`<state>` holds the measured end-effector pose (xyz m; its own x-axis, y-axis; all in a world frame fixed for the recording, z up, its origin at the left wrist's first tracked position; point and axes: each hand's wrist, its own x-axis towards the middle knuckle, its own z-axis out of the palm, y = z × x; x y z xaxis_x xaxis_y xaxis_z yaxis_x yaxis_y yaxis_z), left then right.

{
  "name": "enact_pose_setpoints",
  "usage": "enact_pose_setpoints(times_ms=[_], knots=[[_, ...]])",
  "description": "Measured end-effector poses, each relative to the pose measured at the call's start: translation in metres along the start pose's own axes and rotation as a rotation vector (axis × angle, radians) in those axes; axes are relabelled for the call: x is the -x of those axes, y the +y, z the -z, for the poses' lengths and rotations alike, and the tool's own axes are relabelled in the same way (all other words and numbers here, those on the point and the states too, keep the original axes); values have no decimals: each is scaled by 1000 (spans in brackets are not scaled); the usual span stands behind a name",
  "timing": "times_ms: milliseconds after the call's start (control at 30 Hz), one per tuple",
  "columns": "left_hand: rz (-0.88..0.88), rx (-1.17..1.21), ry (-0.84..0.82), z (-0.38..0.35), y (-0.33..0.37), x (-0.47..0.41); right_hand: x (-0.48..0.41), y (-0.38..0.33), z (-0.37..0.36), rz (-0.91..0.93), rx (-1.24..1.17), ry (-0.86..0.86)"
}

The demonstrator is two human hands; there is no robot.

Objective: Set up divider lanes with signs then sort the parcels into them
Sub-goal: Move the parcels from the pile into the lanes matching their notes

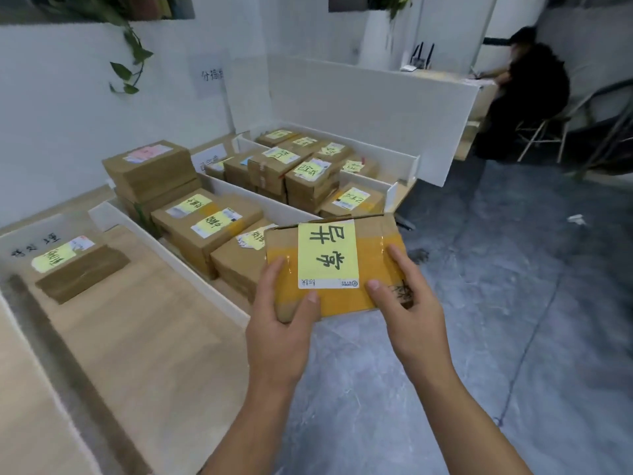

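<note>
I see a big grey floor point(496, 320) on the right and a white wall point(51, 114) on the left. Against the wall lies a light wooden base point(144, 344), cut into lanes by low white dividers point(191, 269). A tall white board point(359, 108) stands behind the far lane.

The far lane holds many brown parcels point(308, 173) packed close together. The middle lane holds a pile of brown parcels point(205, 228) too, with a taller stack point(150, 169) at the wall end. The near left lane holds just one flat parcel point(82, 272).

A person in dark clothes point(534, 90) sits far off on the right.

I hold one small parcel point(380, 241) up in the air, in front of the near end of the middle lane. My left hand point(277, 323) grips its near left corner, and my right hand point(411, 303) grips its near right edge. The fingers point(397, 258) and thumbs of both hands press on its top. A yellow label point(328, 255) with black writing is stuck on top, between my hands.
</note>
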<state>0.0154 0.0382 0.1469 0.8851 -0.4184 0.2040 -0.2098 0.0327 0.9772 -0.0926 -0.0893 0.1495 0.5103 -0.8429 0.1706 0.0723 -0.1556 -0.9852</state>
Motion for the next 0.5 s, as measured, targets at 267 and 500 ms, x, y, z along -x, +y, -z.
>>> enact_pose_setpoints(times_ms=[267, 500], knots=[[61, 12, -163, -124, -9, -42, -84, 25, 83, -41, 27, 101], [132, 13, -205, -202, -39, -99, -174, 61, 112, -93, 66, 127]])
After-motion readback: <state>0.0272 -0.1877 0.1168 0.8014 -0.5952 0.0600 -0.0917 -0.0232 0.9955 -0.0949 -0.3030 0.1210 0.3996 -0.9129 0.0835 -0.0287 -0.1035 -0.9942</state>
